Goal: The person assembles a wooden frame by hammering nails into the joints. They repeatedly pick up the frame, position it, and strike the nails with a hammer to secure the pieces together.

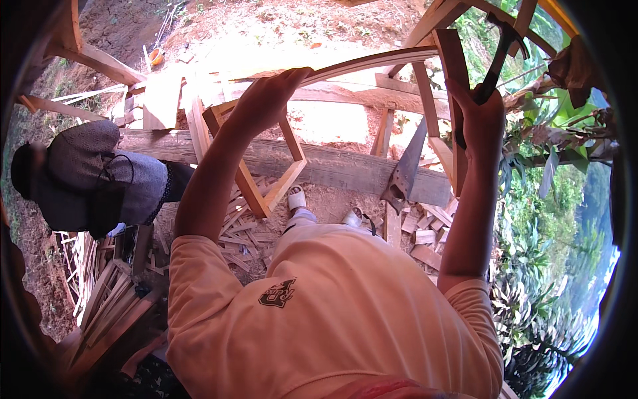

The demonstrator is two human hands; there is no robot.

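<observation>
My left hand (271,96) is closed over the near left end of a long pale wooden slat (372,63), part of a wooden frame with legs. That slat runs right to an upright wooden piece (453,86). My right hand (477,113) grips the dark handle of a claw hammer (493,70), its head up near the top right. The same hand lies against the upright piece. Below my left forearm, the frame's left leg section (251,189) reaches down near my feet. Part of the left fingers is hidden behind the slat.
A handsaw (405,169) leans on a thick weathered plank (332,166) ahead. Wood offcuts (425,233) litter the ground beside my feet. At left another person (113,173) bends over, near a stack of thin wood strips (109,299). Green plants (545,253) line the right.
</observation>
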